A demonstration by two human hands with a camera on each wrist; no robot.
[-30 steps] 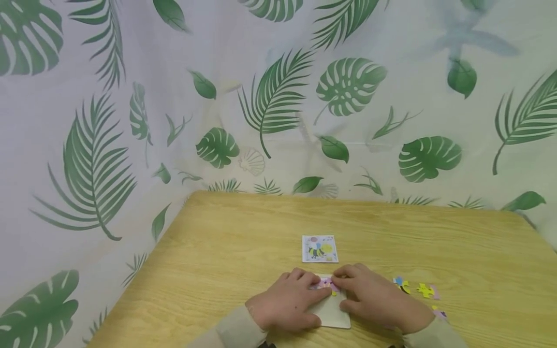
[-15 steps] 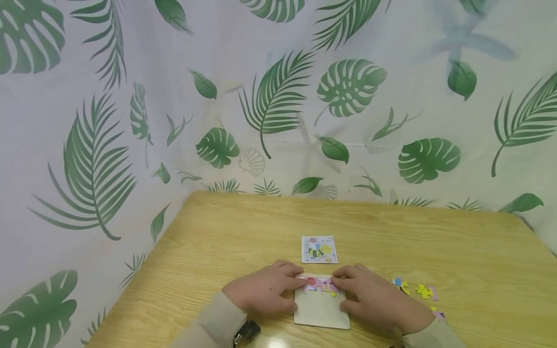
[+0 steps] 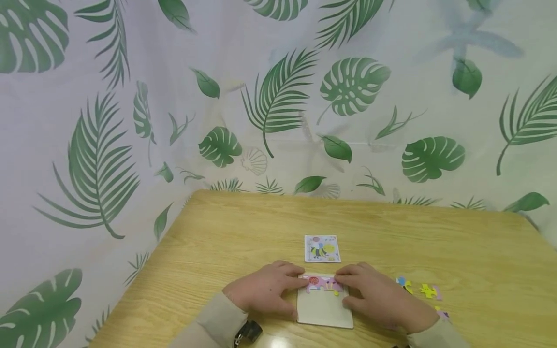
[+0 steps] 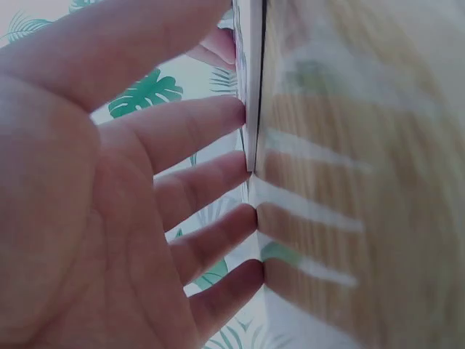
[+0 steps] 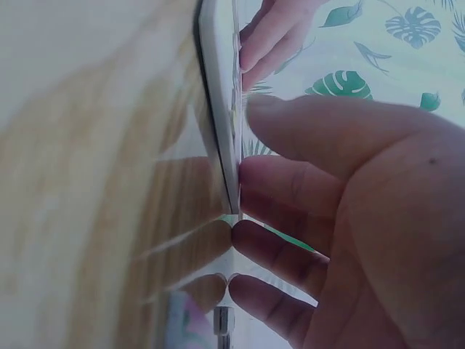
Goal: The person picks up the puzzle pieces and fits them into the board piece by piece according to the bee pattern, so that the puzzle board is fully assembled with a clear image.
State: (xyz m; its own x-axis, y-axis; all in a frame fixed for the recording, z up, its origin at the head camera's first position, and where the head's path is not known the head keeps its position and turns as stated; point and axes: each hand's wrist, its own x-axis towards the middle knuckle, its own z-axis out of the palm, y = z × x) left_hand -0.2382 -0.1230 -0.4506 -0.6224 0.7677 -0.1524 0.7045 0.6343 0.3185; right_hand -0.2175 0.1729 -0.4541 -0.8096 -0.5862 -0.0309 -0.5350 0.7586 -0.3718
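Observation:
A pale square puzzle board (image 3: 324, 311) lies flat on the table between both hands. Along its far edge sit joined pink puzzle pieces (image 3: 324, 283), one with a red round shape and one with a yellow tab. My left hand (image 3: 265, 290) is at the board's left side, index fingertip on the left end of the pieces, thumb near the edge. On the other side, my right hand (image 3: 378, 297) has its fingertips at the right end of the pieces and its thumb by the board's right edge. Both wrist views show extended fingers against the board (image 4: 252, 87) and tabletop.
Behind the board lies a square picture card (image 3: 322, 249) with a bee. Loose puzzle pieces (image 3: 428, 291), yellow, pink and blue, are scattered to the right of my right hand. A leaf-printed curtain (image 3: 278, 159) hangs behind the wooden table (image 3: 235, 232).
My left hand has slid left from over the middle of the pieces to the board's left edge, uncovering the red round shape. The right hand has stayed nearly in place.

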